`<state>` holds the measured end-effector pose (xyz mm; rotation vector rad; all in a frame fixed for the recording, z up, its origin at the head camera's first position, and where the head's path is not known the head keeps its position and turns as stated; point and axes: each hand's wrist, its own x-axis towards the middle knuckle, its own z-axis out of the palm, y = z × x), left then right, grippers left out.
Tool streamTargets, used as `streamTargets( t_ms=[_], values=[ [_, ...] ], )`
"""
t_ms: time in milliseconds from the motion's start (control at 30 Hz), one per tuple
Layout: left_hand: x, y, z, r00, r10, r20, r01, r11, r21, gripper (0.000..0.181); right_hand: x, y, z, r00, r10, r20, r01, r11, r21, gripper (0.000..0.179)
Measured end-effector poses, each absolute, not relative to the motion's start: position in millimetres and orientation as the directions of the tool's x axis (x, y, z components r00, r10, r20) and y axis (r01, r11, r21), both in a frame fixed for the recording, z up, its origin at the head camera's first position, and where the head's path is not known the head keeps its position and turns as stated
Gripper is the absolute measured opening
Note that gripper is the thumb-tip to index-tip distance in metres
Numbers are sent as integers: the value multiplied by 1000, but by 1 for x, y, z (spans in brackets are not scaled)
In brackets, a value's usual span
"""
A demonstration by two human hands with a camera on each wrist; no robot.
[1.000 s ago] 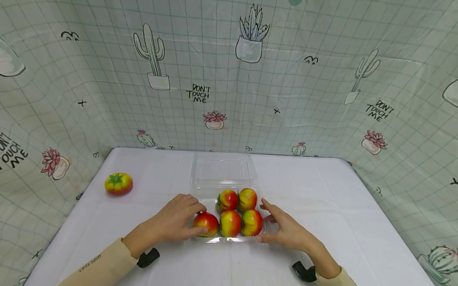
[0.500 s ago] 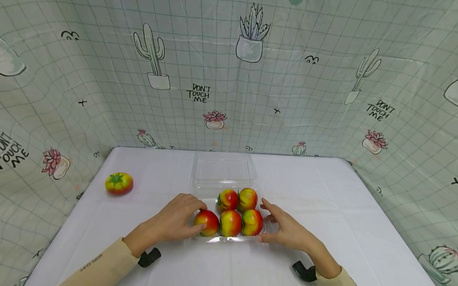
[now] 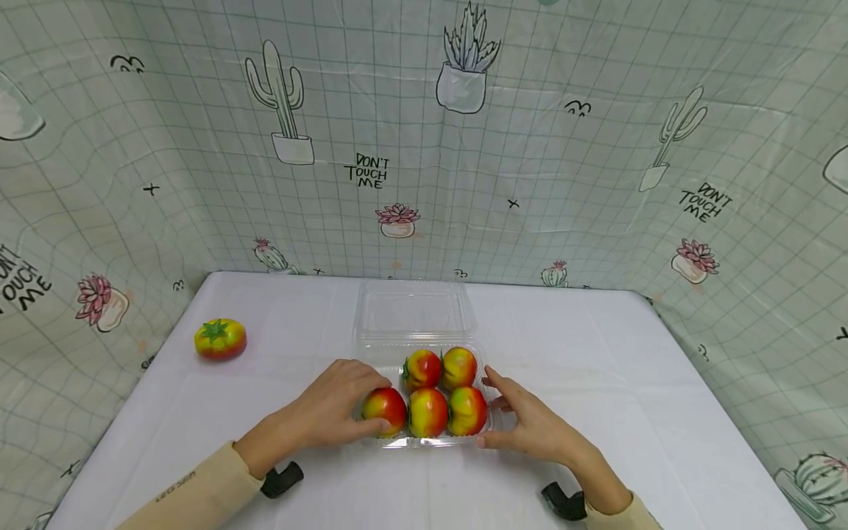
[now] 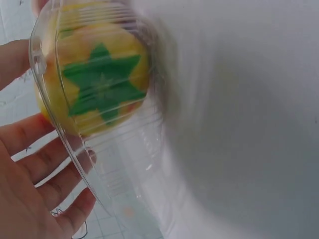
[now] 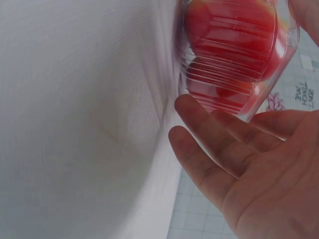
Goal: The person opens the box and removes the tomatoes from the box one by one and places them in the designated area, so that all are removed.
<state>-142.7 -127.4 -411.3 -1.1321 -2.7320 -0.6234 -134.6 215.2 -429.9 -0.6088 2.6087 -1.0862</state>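
Free room fronts the tray; its lid obstructs behind.

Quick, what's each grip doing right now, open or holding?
Left grip: holding the front-left tomato.
Right grip: open, at the clear clamshell.

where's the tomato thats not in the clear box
In the head view, the loose tomato sits near the left edge of the white table, beyond the left hand and left of the open lid.
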Motion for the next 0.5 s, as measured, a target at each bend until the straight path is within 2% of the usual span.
streamTargets(
  t_ms=[500],
  values=[
    [-139, -121, -414, -763, 615, 200, 640, 674, 368, 47, -135, 215, -430, -886, -457, -75, -268, 640, -720, 102]
  ],
)
